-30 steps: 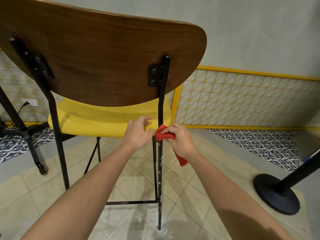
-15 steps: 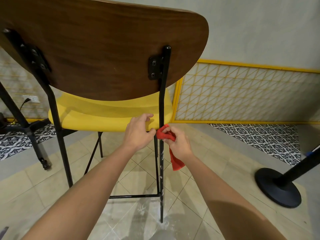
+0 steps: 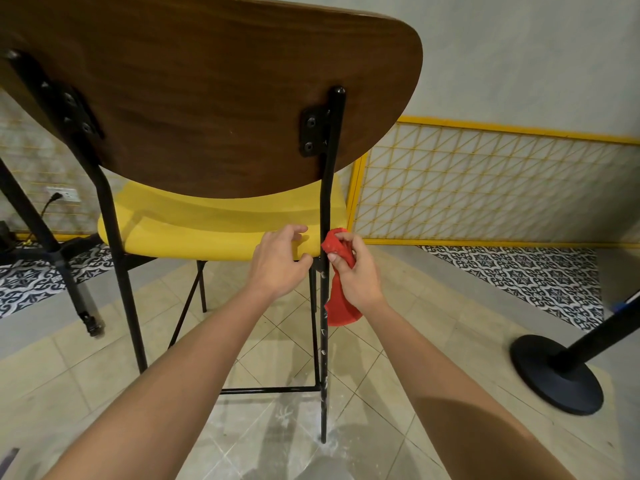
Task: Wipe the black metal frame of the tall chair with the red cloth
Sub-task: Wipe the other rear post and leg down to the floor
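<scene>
A tall chair with a brown wooden backrest [image 3: 207,98], a yellow seat [image 3: 207,230] and a black metal frame [image 3: 327,188] stands right in front of me, seen from behind. My right hand [image 3: 356,271] grips a bunched red cloth [image 3: 337,245] and presses it against the right rear upright at seat height; the cloth's loose end hangs below the hand. My left hand [image 3: 278,261] holds the rear edge of the yellow seat just left of that upright. White specks mark the lower leg [image 3: 323,358].
A black stanchion with a round base [image 3: 557,375] stands on the tiled floor at the right. A black table leg [image 3: 45,244] rises at the left. A yellow-framed grid panel [image 3: 485,181] lines the wall behind. Pale dust lies around the chair's foot.
My right hand and the red cloth have slid up the right rear upright from below the seat to seat level. My left hand stays on the seat edge.
</scene>
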Motion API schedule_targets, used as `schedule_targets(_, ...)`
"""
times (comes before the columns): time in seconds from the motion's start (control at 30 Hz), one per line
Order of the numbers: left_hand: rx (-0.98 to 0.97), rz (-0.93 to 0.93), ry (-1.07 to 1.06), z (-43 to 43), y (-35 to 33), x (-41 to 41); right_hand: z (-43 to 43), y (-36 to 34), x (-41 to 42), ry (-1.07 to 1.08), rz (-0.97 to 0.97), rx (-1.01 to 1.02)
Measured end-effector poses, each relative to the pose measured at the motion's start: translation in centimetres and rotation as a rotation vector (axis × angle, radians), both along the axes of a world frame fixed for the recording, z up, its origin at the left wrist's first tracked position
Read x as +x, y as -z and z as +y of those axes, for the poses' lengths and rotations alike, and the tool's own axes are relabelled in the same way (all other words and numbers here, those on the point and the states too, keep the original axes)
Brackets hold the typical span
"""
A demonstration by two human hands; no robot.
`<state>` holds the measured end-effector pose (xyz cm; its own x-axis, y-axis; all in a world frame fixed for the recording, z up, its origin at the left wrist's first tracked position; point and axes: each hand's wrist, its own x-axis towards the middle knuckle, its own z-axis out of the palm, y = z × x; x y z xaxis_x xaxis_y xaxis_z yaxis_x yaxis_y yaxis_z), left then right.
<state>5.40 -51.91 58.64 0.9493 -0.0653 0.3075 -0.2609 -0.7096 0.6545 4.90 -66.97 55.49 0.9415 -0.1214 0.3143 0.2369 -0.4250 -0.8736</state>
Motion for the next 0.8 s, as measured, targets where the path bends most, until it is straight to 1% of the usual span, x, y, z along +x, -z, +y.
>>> schedule_targets(0.1,-0.011,-0.006,-0.004,0.0,0.1,0.0,-0.3,1.4,0.0,0.015,0.113,-0.02)
schedule_targets(0.23,-0.026,-0.025,-0.012,-0.3,0.4,-0.2,-1.5,1.7,-0.4,-0.025,0.291,-0.11)
schedule_targets(0.3,-0.055,-0.044,-0.026,-0.4,0.6,-0.2,-1.8,1.2,-0.5,-0.031,0.277,-0.128)
schedule_targets(0.4,-0.055,-0.071,-0.03,-0.8,0.8,-0.6,-1.4,0.2,-0.3,-0.024,0.139,-0.053)
schedule_targets(0.47,-0.041,-0.077,-0.025,-1.0,0.9,-0.8,-0.8,-0.2,-0.2,-0.006,0.093,-0.03)
schedule_targets(0.53,-0.031,-0.078,-0.019,-1.0,1.1,-0.9,-0.5,0.2,-0.2,0.025,0.116,-0.013)
schedule_targets(0.6,-0.028,-0.075,-0.017,-1.0,1.2,-0.9,-0.5,1.0,-0.3,0.048,0.214,-0.022)
schedule_targets(0.7,-0.016,-0.065,-0.02,-1.1,1.3,-1.0,-1.3,1.5,-1.1,0.025,0.362,-0.152)
schedule_targets(0.77,-0.011,-0.061,-0.019,-1.2,1.3,-1.1,-1.8,1.5,-1.7,0.025,0.354,-0.218)
schedule_targets(0.8,-0.013,-0.059,-0.017,-1.2,1.3,-1.1,-1.9,1.4,-2.0,0.046,0.308,-0.225)
